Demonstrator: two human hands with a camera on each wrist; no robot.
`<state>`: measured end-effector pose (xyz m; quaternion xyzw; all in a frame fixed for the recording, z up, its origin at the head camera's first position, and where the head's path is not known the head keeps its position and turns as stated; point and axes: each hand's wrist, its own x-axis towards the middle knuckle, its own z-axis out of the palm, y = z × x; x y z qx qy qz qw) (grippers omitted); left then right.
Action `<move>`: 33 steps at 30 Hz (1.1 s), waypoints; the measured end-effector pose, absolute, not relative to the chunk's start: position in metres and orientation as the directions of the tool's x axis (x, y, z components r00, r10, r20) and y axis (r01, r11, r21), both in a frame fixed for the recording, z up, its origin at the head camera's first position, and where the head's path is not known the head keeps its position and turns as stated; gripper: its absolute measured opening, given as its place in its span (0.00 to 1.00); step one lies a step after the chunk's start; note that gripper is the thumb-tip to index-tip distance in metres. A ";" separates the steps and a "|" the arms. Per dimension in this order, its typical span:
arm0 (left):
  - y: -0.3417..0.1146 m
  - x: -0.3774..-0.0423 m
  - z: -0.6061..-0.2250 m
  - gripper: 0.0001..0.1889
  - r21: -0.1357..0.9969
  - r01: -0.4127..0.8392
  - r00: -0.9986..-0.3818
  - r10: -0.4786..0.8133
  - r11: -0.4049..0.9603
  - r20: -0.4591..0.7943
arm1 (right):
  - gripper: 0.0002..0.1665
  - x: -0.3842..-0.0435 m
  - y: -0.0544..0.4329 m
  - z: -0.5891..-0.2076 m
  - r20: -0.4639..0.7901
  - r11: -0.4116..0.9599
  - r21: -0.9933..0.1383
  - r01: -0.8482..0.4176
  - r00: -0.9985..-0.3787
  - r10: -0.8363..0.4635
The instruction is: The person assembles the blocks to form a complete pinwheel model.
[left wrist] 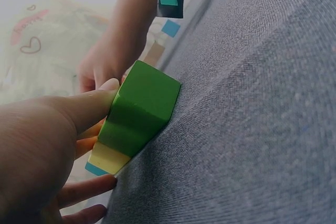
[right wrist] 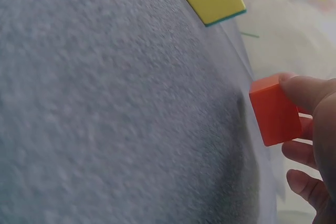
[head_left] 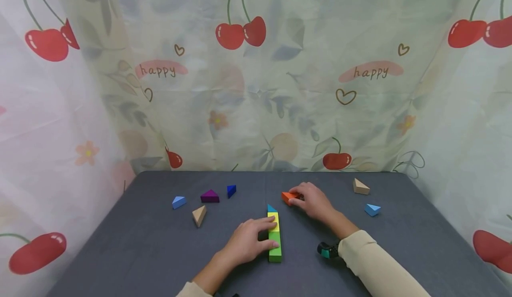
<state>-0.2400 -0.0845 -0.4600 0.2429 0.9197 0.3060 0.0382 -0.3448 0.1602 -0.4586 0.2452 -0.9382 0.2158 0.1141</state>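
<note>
A row of blocks lies on the dark grey table, running away from me in the head view: a green block (head_left: 275, 253) nearest, a yellow block (head_left: 274, 222) behind it and a blue triangular block (head_left: 272, 208) at the far end. My left hand (head_left: 249, 240) rests along the row from the left, with its thumb on the green block and a nearly straight finger across the yellow one. Right of the row's far end, my right hand (head_left: 314, 201) pinches an orange block (right wrist: 274, 113) between thumb and fingers. Part of that block is hidden by the fingers.
Left on the table lie a light blue block (head_left: 178, 202), a purple triangular block (head_left: 210, 196), a dark blue block (head_left: 231, 191) and a wooden triangular block (head_left: 199, 215). On the right are another wooden block (head_left: 361, 186) and a blue block (head_left: 372, 209). A patterned curtain (head_left: 260, 101) stands behind.
</note>
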 end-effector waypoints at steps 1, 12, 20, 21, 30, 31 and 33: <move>-0.085 -0.240 -0.460 0.28 0.583 0.421 -0.880 0.469 0.695 0.076 | 0.18 -0.344 0.159 -0.459 0.321 0.783 -0.353 -0.512 -0.852 -0.413; -0.084 -0.239 -0.460 0.28 0.578 0.438 -0.875 0.473 0.688 0.100 | 0.17 -0.338 0.150 -0.461 0.318 0.771 -0.374 -0.515 -0.852 -0.415; -0.085 -0.239 -0.459 0.28 0.586 0.439 -0.874 0.475 0.681 0.102 | 0.17 -0.335 0.142 -0.466 0.330 0.773 -0.348 -0.530 -0.842 -0.428; -0.085 -0.239 -0.459 0.28 0.586 0.439 -0.874 0.475 0.681 0.103 | 0.17 -0.334 0.142 -0.467 0.330 0.774 -0.347 -0.530 -0.841 -0.428; -0.086 -0.239 -0.460 0.28 0.585 0.431 -0.877 0.471 0.687 0.092 | 0.18 -0.330 0.135 -0.466 0.320 0.757 -0.382 -0.531 -0.844 -0.431; -0.086 -0.239 -0.459 0.29 0.586 0.430 -0.877 0.471 0.687 0.091 | 0.18 -0.329 0.135 -0.466 0.321 0.754 -0.382 -0.534 -0.842 -0.434; -0.086 -0.239 -0.459 0.29 0.587 0.432 -0.876 0.473 0.684 0.092 | 0.17 -0.329 0.134 -0.467 0.326 0.752 -0.376 -0.541 -0.837 -0.439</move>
